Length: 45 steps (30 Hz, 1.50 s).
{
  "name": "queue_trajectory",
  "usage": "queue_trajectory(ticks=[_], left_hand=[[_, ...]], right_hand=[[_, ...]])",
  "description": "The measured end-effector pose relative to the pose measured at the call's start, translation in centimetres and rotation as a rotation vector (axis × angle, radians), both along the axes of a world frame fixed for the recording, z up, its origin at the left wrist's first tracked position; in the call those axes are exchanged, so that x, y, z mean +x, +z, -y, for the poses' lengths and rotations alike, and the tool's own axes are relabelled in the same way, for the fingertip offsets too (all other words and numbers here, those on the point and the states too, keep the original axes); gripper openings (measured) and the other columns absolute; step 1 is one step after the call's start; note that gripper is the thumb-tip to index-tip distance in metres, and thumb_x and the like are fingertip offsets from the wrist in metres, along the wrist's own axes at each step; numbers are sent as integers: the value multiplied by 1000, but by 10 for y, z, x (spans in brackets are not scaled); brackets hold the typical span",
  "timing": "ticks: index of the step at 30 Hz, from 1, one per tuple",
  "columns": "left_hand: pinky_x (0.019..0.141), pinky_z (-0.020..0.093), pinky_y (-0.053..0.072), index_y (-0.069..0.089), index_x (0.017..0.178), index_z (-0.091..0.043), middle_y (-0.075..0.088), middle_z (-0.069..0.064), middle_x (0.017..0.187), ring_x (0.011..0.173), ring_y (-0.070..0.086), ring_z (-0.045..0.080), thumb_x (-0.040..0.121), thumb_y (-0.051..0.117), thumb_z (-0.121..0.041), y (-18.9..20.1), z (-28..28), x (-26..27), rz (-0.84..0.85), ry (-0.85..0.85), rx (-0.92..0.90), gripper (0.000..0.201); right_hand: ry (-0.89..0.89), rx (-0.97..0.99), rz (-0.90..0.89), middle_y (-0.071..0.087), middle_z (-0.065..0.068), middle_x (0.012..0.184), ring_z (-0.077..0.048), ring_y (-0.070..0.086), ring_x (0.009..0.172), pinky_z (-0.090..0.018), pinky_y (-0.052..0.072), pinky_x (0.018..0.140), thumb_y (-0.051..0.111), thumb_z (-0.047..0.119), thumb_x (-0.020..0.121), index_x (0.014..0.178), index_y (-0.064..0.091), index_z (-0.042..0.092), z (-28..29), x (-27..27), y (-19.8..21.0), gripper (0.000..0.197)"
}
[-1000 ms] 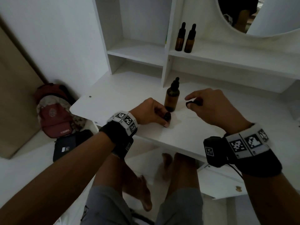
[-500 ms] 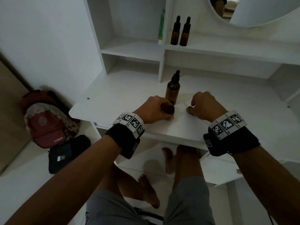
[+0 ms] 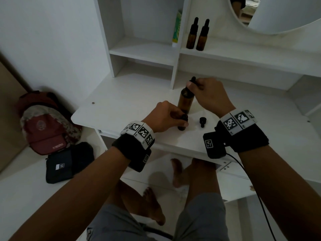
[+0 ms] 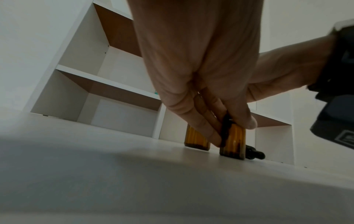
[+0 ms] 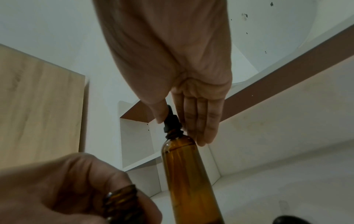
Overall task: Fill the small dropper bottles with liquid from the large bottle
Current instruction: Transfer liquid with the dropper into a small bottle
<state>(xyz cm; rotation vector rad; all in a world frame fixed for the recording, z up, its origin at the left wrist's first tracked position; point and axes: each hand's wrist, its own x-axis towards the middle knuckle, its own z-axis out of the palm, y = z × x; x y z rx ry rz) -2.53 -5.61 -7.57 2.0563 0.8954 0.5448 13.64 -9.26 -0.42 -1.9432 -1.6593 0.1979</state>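
The large amber bottle [image 3: 185, 101] stands upright on the white table [image 3: 132, 101]. My right hand [image 3: 192, 83] pinches its black dropper cap [image 5: 172, 121] between thumb and fingers. Just in front, my left hand [image 3: 180, 120] grips a small amber bottle [image 4: 232, 141] that stands on the table, its threaded neck [image 5: 120, 200] uncapped. That bottle's small black dropper cap [image 3: 202, 121] lies on the table to its right. Two more capped small dropper bottles [image 3: 197, 35] stand on the shelf behind.
A vertical shelf divider [image 3: 175, 70] rises just behind the large bottle, with a green and white tube [image 3: 177, 28] beside it. A round mirror [image 3: 278, 13] hangs at upper right. A red cap [image 3: 45, 133] and a black pouch [image 3: 60, 166] lie on the floor at left.
My right hand lowered the small dropper cap to the table, let it go, and rose to take the large bottle's cap. The left hand kept its hold on the small bottle.
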Motion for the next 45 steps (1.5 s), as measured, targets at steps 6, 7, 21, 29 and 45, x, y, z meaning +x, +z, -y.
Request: queue_trajectory(ticks=[6,7,21,29,45], left_hand=[[85,19,55,78,101,-14,77,0,91,84,72,6,74,85,-25,0,-2,0,-1,-1,-45,30],[85,19,55,78,101,-14,77,0,90,83,72,6,74,85,-25,1,-3,0,0,-3,-47,30],[79,10,53,78,101,-11,77,2,93,84,72,7,75,85,-22,0,-1,1,26,-14,-62,29],[86,19,56,78,103,-11,78,2,94,85,73,7,74,85,-24,-2,-3,2,24,-23,-49,32],[88,22,57,78,103,-11,78,1,94,85,73,7,75,84,-22,-2,-3,0,38,-35,-61,30]], right_hand=[[-8,78,-75,55,11,60,3,50,54,1,35,50,47,35,99,81,64,16,-8,0,-8,30],[-4,85,-84,58,9,63,3,52,55,1,35,50,48,35,99,85,65,15,-9,-1,-9,30],[5,316,-198,72,-7,84,-16,67,78,-5,43,65,48,28,98,91,72,6,-13,-3,-3,33],[26,343,-265,72,-5,88,-16,69,84,-27,57,81,48,27,98,99,72,9,-15,1,-11,30],[85,374,-161,72,-9,88,-17,67,79,-10,47,70,47,23,100,98,71,6,-15,3,-12,30]])
